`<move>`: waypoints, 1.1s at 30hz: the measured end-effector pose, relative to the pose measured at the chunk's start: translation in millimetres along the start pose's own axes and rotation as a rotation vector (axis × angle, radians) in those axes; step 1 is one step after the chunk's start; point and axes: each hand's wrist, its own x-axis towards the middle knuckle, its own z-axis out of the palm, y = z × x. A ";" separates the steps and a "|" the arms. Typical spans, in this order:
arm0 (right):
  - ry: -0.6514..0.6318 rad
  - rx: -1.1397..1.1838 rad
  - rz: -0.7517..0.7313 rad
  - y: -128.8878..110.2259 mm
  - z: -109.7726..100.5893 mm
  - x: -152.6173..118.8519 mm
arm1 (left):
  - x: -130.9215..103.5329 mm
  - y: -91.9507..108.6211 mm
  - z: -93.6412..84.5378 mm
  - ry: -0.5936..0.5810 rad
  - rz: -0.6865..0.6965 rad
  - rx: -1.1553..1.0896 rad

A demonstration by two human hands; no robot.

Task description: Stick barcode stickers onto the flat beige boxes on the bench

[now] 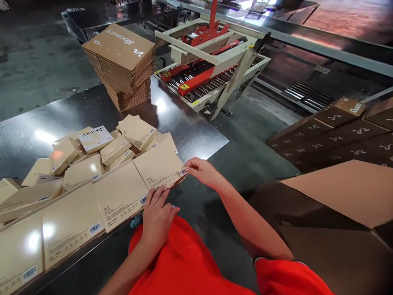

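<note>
A row of cream cardboard boxes [119, 196] lies along the near table edge, printed side up, each with a small barcode label. The box at the right end [159, 166] is under both hands. My right hand [201, 171] pinches its right corner beside the barcode. Against the near edge of that box rests my left hand [158, 215], its fingers stretched out on the edge and its thumb pointing right. Behind the row is a loose heap of more cream boxes [116, 149], with one white-faced box [95, 138] on top.
A tall stack of flattened brown cartons [123, 49] stands on the metal table [202, 137]. Beyond it is a carton-sealing machine [211, 61] with red rails and rollers. Packed brown cartons [334, 135] are piled at right, with an open-flapped carton [337, 192] nearer me.
</note>
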 end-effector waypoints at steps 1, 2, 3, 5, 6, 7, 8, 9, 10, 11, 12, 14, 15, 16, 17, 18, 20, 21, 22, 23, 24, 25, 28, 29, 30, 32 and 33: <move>-0.007 -0.022 -0.001 -0.3 1.1 0.1 | -0.2 0.1 0.9 -0.005 -0.016 0.000; -0.008 -0.049 -0.004 -1.1 2.4 0.0 | -0.7 0.2 1.2 -0.010 -0.028 0.000; -0.010 -0.077 -0.006 -2.0 3.6 -0.2 | -1.3 0.3 1.0 -0.012 -0.034 -0.001; -0.012 -0.128 -0.009 -4.0 5.2 -0.4 | -2.2 0.7 0.3 -0.019 -0.041 0.004; -0.009 -0.148 -0.011 -4.7 5.6 -0.2 | -2.4 0.9 0.1 -0.018 -0.039 0.010; -0.004 -0.164 -0.012 -5.4 6.0 -0.1 | -2.5 1.2 0.0 -0.015 -0.035 0.016; -0.001 -0.175 -0.012 -5.9 6.2 0.2 | -2.6 1.5 0.2 -0.013 -0.035 0.023; -0.001 -0.182 -0.009 -6.4 6.5 0.4 | -2.6 1.7 0.5 -0.013 -0.035 0.029; -0.003 -0.188 -0.005 -7.0 6.7 0.5 | -2.5 2.0 0.8 -0.014 -0.036 0.034; -0.005 -0.195 0.002 -7.7 7.1 0.7 | -2.6 2.3 1.0 -0.018 -0.038 0.037; -0.006 -0.203 0.011 -8.4 7.4 0.8 | -2.6 2.4 1.2 -0.023 -0.039 0.039; -0.001 -0.228 0.027 -9.9 8.4 0.9 | -2.8 2.6 1.2 -0.031 -0.042 0.041; 0.003 -0.244 0.032 -10.7 9.0 1.0 | -3.0 2.5 1.2 -0.034 -0.042 0.042; 0.009 -0.261 0.036 -11.4 9.7 0.9 | -3.2 2.3 1.1 -0.037 -0.042 0.043; 0.014 -0.277 0.039 -12.2 10.5 0.8 | -3.4 2.0 1.1 -0.041 -0.042 0.044; 0.020 -0.291 0.038 -13.0 11.4 0.5 | -3.6 1.6 1.2 -0.045 -0.041 0.046; 0.040 -0.326 0.036 -14.9 13.7 -0.5 | -4.1 0.8 1.6 -0.053 -0.039 0.048; 0.052 -0.350 0.039 -16.0 14.9 -1.3 | -4.4 0.5 1.9 -0.056 -0.039 0.047; 0.065 -0.380 0.046 -17.1 16.2 -2.1 | -4.8 0.3 2.3 -0.059 -0.043 0.045; 0.076 -0.412 0.056 -18.0 17.4 -3.1 | -5.2 0.1 2.6 -0.062 -0.049 0.043; 0.087 -0.444 0.069 -18.6 18.4 -4.0 | -5.7 0.0 2.9 -0.064 -0.055 0.040; 0.100 -0.463 0.084 -18.6 19.1 -4.6 | -6.3 0.0 3.2 -0.067 -0.061 0.037; 0.138 -0.400 0.153 -15.1 18.9 -4.6 | -8.2 -0.9 4.1 -0.071 -0.067 0.020; 0.145 -0.350 0.168 -12.9 18.2 -3.9 | -8.8 -1.6 4.9 -0.070 -0.063 0.012; 0.148 -0.306 0.169 -10.7 17.5 -3.0 | -9.2 -2.4 5.8 -0.067 -0.060 0.004; 0.143 -0.283 0.125 -7.0 16.5 -1.9 | -9.1 -4.2 8.4 -0.055 -0.054 -0.016; 0.145 -0.312 0.096 -5.8 16.6 -1.9 | -8.7 -5.0 9.4 -0.044 -0.052 -0.033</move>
